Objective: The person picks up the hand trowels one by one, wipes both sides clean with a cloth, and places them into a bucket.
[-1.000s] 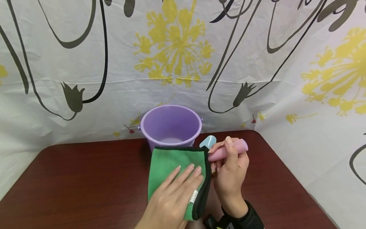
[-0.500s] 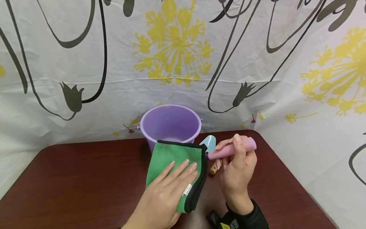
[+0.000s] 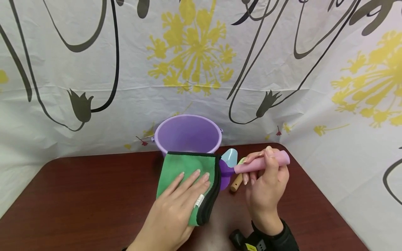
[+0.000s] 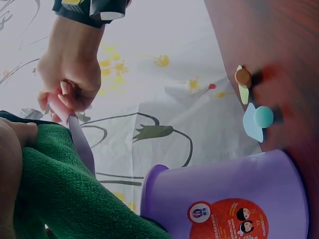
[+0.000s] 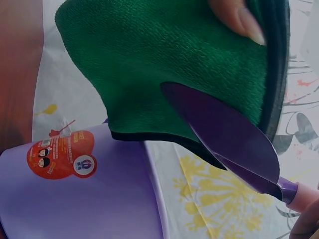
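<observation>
Cloth (image 3: 187,164) is being pinched in the left hand (image 3: 169,205); right hand (image 3: 268,184) is gripping purple trowel (image 5: 234,137) by its pink handle (image 3: 252,166).

Gripping trowel (image 4: 82,144) by pink handle (image 4: 59,107) w/ curled fingers of R hand (image 4: 72,74); wearing dark wristband (image 4: 79,18) w/ blk device (image 4: 107,6) on same arm. Holding trowel's blade right alongside grn cloth (image 4: 55,174), not showing clearly whether touching. Touching cloth w/ L hand (image 4: 9,169), mostly cropped. Blocking pt of purple bucket (image 4: 169,189) from view w/ same cloth. Showing bucket upright on desk (image 4: 294,50), hiding pt of desk edge by white patterned backdrop (image 4: 174,69), displaying red sticker (image 4: 224,219). Resting on desk along that edge, near bucket: lt-blue item (image 4: 250,122) w/ rnd teal end (image 4: 263,117). Resting just beside, farther along edge: yel-grn item (image 4: 243,94) w/ rnd brn end (image 4: 242,77).
</observation>
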### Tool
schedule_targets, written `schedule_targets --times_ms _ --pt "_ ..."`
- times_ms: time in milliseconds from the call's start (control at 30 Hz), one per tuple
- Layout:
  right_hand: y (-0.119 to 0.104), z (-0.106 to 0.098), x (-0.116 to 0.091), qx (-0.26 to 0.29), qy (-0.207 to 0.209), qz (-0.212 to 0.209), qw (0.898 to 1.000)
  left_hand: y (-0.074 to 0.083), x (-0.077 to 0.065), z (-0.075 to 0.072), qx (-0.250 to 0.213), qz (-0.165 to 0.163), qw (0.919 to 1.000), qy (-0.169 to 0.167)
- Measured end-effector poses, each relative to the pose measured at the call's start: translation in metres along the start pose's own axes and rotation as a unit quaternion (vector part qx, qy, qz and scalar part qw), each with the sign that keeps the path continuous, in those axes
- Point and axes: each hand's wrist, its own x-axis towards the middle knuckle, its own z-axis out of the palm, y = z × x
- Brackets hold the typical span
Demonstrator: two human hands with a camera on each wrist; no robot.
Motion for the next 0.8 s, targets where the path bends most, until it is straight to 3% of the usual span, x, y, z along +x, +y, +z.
schedule_targets --times_ms 300,500,700,800 --pt "-0.001 0.0 0.002 0.008 0.016 0.005 1.0 -0.008 -0.002 -0.007 -0.008 -0.035 0.9994 -0.001" --pt "-0.001 0.0 0.002 0.018 0.042 0.013 0.999 -0.016 -0.003 -0.013 -0.029 -0.09 0.9952 0.024" --pt "0.001 0.001 0.001 0.025 0.038 0.015 0.999 -0.02 -0.005 -0.021 -0.049 -0.165 0.9843 0.04" --pt "0.001 0.001 0.0 0.024 0.037 0.014 0.999 -0.019 -0.004 -0.024 -0.099 -0.213 0.9715 0.03"
